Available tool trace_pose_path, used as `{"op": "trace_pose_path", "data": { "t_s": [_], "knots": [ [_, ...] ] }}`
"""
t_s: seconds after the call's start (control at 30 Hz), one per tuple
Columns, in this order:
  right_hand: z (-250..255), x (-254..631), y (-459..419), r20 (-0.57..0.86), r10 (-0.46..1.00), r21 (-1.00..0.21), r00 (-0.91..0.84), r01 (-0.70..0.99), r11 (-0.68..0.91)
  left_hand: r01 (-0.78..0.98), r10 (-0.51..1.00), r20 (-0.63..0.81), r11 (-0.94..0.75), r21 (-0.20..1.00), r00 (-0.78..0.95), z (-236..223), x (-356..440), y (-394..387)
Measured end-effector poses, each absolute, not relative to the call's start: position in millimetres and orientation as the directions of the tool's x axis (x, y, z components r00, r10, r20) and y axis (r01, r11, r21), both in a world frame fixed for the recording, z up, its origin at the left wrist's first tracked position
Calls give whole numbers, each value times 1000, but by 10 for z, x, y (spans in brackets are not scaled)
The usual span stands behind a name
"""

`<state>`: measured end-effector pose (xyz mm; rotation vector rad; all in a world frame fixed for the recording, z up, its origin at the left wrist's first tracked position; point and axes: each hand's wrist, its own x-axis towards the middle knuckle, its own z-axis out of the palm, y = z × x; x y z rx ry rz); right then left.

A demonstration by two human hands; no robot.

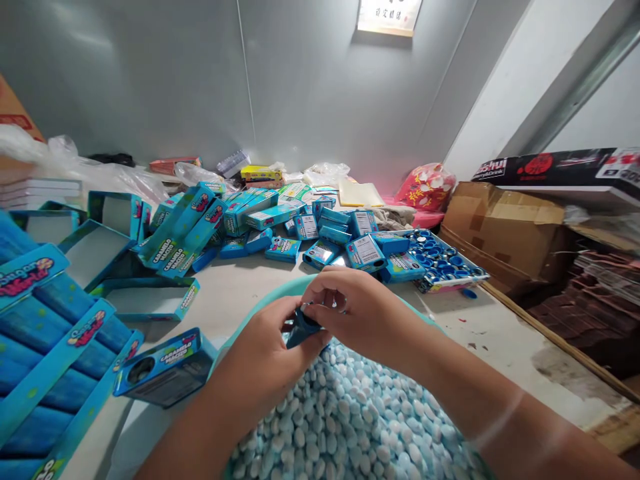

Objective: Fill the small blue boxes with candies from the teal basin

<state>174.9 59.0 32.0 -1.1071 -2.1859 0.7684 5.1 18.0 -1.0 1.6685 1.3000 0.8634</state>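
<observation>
My left hand (275,333) is closed around a small dark blue container (301,328), held tilted above a teal basin (250,320). The fingers of my right hand (345,303) are pinched together at the container's top. A small pale bit shows among those fingers, but what they grip is mostly hidden. Below both hands, pale blue and white oval candies (360,413) fill the basin. To the left of my left hand lies a blue carton (167,367) with a round dark hole in one end.
Display boxes (50,340) packed with blue items stand at left, near open trays (145,297). Small blue cartons (320,230) are heaped behind the basin. A tray of blue round pieces (440,260) sits at right, with a cardboard box (505,227) beyond the table edge.
</observation>
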Motion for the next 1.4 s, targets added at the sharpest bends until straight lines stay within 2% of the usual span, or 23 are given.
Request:
{"op": "trace_pose_path", "data": {
  "t_s": [0.1, 0.23, 0.3, 0.37, 0.43, 0.53, 0.63, 0.7, 0.8, 0.87, 0.97, 1.03, 1.2, 1.4],
  "knots": [
    [316, 1737, 584, 201, 858, -781, -473, 451, 432, 424, 973, 25, -122, 898, 227, 1, 43, 182],
    [312, 1718, 569, 155, 856, -939, -494, 195, 282, 435, 973, 38, -137, 890, 229, -4, 31, 191],
    [318, 1712, 565, 147, 853, -962, -500, 130, 242, 424, 971, 38, -138, 895, 235, -10, 29, 192],
    [333, 1722, 569, 174, 865, -950, -472, 150, 273, 423, 973, 30, -127, 897, 229, -14, 30, 186],
    [351, 1761, 587, 239, 877, -899, -416, 247, 363, 432, 978, 27, -117, 894, 208, -17, 35, 178],
    [369, 1874, 634, 287, 874, -726, -392, 506, 466, 459, 989, 17, -84, 884, 148, -26, 44, 167],
    [362, 1992, 675, 102, 901, -572, -423, 716, 401, 469, 996, -18, -26, 883, 89, -39, 48, 166],
    [346, 2033, 686, 6, 926, -484, -377, 809, 333, 453, 996, -42, 4, 891, 74, -45, 50, 170],
    [323, 2030, 690, 22, 960, -349, -279, 898, 269, 395, 997, -55, 32, 918, 45, -47, 49, 184],
    [310, 1999, 682, -19, 962, -256, -272, 931, 258, 343, 998, -57, 50, 938, 8, -47, 49, 197],
    [294, 1930, 622, -279, 872, -134, -403, 915, 380, 294, 998, -44, 51, 954, -34, -55, 51, 213],
    [286, 1878, 545, -404, 766, -127, -499, 860, 493, 294, 998, -31, 44, 955, -49, -69, 53, 220],
    [288, 1785, 390, -344, 687, -191, -640, 764, 616, 296, 997, -15, 38, 954, -79, -110, 53, 230],
    [346, 1697, 379, -444, 694, -103, -568, 801, 590, 312, 998, -3, 23, 950, -64, -114, 47, 230]
  ]
}}
